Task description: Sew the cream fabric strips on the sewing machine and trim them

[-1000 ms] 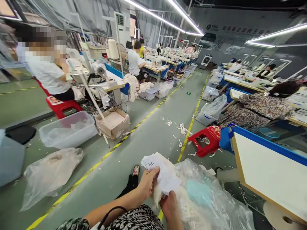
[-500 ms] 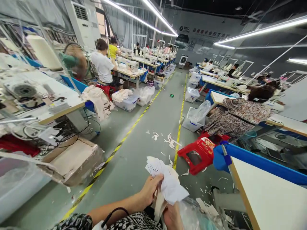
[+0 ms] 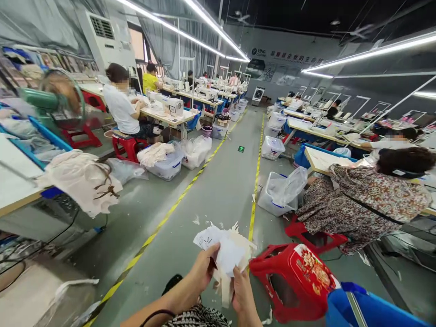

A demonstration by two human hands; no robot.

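Observation:
My left hand (image 3: 205, 267) pinches the left side of a white sheet of paper (image 3: 230, 255) with dark markings at its upper left. Behind and below that sheet hang cream fabric pieces (image 3: 225, 290), held together with it. My right hand (image 3: 241, 287) is closed on the lower right part of the paper and fabric, thumb on top. The bundle is in front of my body, over the grey floor. Fingers behind the paper are hidden.
A red stool (image 3: 293, 281) stands at the right, near a blue cloth trough (image 3: 368, 304). A person in a patterned top (image 3: 371, 195) sits beyond. Yellow-black tape (image 3: 163, 218) edges the aisle. Left are a cardboard box (image 3: 44, 290), draped cream fabric (image 3: 81, 179) and a fan (image 3: 61, 100).
My view has moved forward along the aisle; the red stool and seated people appear nearer. My right hand has come up into clearer view, gripping the paper's lower right edge.

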